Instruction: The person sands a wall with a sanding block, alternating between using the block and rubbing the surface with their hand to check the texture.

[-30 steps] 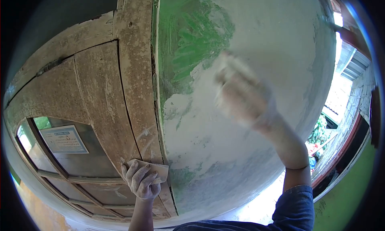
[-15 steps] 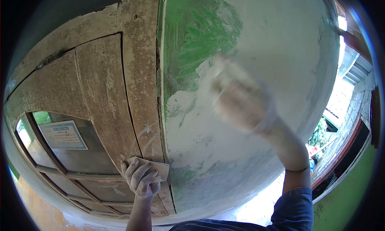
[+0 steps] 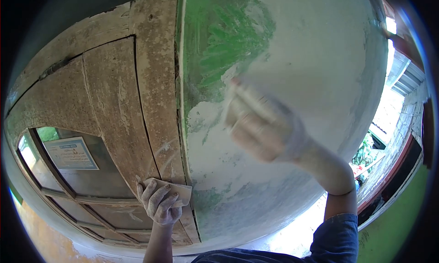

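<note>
My left hand (image 3: 161,203), dusted with white, is closed on a flat, pale, rectangular plate (image 3: 184,193) that looks like a putty spreader. It is in front of the worn wooden frame, near the wall's edge. Up on the wall (image 3: 315,66), my right hand (image 3: 265,126) is smeared by motion and coated in white. Its fingers are bent, with the index finger stretched toward the upper left. Whatever lies under those fingers is too blurred to name. White filler covers much of the wall around a green painted patch (image 3: 228,39).
Left of the wall stands a weathered wooden frame (image 3: 157,80) beside a panel with glass panes (image 3: 105,180). A printed notice (image 3: 72,153) is on the glass. At the far right are a brick wall (image 3: 395,121), green plants (image 3: 363,151) and a corrugated roof (image 3: 406,78).
My right hand has moved slightly left and down across the wall. My left hand keeps the plate in nearly the same place; the view has shifted a little.
</note>
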A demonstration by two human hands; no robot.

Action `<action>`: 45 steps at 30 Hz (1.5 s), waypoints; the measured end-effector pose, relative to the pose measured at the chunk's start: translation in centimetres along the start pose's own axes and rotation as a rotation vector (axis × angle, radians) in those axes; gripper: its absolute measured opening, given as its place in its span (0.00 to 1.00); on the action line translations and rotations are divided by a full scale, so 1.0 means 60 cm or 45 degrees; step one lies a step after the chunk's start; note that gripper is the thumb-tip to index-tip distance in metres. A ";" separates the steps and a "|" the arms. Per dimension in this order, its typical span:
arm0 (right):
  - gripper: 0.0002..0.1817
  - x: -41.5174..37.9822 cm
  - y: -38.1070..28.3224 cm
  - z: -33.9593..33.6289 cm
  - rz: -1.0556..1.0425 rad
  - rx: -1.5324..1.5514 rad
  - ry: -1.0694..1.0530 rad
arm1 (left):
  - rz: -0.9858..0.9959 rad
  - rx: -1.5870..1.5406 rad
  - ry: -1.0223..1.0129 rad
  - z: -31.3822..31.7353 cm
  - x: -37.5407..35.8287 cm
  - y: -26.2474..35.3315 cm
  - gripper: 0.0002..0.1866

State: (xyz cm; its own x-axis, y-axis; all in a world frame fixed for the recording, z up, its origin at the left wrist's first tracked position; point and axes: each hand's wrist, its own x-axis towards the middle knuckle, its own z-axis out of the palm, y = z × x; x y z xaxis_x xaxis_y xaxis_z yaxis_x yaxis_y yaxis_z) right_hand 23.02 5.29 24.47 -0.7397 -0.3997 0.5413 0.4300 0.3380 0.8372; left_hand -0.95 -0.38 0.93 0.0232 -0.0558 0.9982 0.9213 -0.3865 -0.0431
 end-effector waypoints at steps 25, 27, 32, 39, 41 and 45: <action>0.06 -0.013 0.056 -0.001 0.125 0.060 0.073 | -0.006 0.019 -0.005 0.000 0.001 0.001 0.06; 0.06 -0.011 0.017 0.005 0.028 0.078 0.143 | 0.000 0.012 -0.004 0.001 0.001 0.002 0.06; 0.06 -0.036 0.066 -0.015 0.072 0.079 0.092 | -0.003 0.000 0.010 0.001 0.001 -0.001 0.07; 0.07 -0.053 0.054 0.025 0.178 0.077 0.172 | -0.003 0.034 -0.013 0.000 -0.001 -0.001 0.07; 0.07 -0.055 0.005 0.036 0.212 0.173 0.215 | 0.011 0.026 0.010 0.001 0.001 0.000 0.07; 0.08 -0.067 0.045 0.016 0.106 0.016 0.124 | 0.006 0.027 0.005 0.001 0.001 -0.001 0.07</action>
State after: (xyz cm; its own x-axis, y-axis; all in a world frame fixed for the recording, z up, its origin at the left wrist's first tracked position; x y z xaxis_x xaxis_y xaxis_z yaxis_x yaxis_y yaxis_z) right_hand 26.65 8.64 24.49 -0.6475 -0.4505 0.6146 0.4812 0.3837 0.7882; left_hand -0.97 -0.33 1.00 0.0261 -0.0615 0.9978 0.9291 -0.3669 -0.0469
